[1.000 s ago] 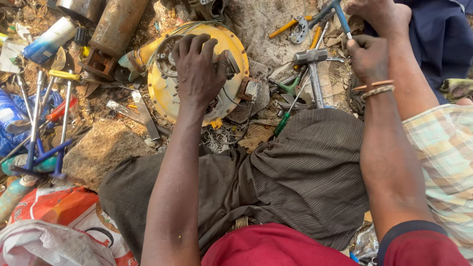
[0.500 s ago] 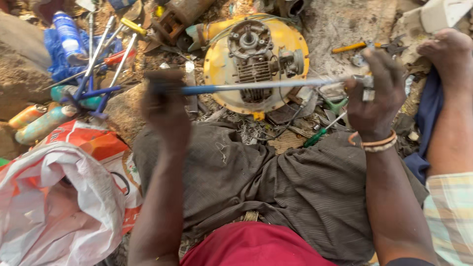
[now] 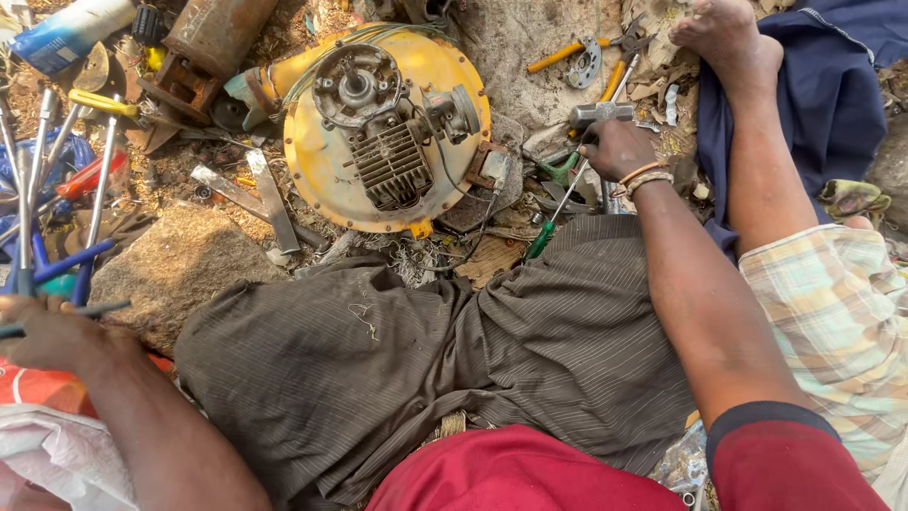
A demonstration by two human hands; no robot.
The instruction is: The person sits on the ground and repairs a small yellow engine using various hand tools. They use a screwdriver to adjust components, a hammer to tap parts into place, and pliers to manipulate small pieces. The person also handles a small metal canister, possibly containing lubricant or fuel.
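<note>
My left hand (image 3: 52, 333) is at the lower left, fingers closed round a thin dark rod tool (image 3: 99, 308) that lies across it, next to several blue-handled T-wrenches (image 3: 76, 255). My right hand (image 3: 617, 149) reaches out to the tool pile on the right of a round yellow engine housing (image 3: 388, 132). Its fingers curl down beside a metal hammer head (image 3: 601, 114) and the shaft of a green-handled screwdriver (image 3: 541, 238). What they grip is hidden. My lap, in dark striped cloth (image 3: 426, 360), fills the middle.
Another person's bare foot (image 3: 724, 33) and leg lie at the top right on dark blue cloth (image 3: 832, 85). A flat stone (image 3: 180, 270), a rusty cylinder (image 3: 218, 33), a blue bottle (image 3: 66, 30), yellow-handled pliers (image 3: 567, 52) and scrap metal lie around. An orange and white bag (image 3: 47, 426) sits lower left.
Both hands held a long blue-handled tool across the housing half a second ago. Now my left hand has drawn back to the lower left with a rod, and my right hand has dropped onto the tool pile.
</note>
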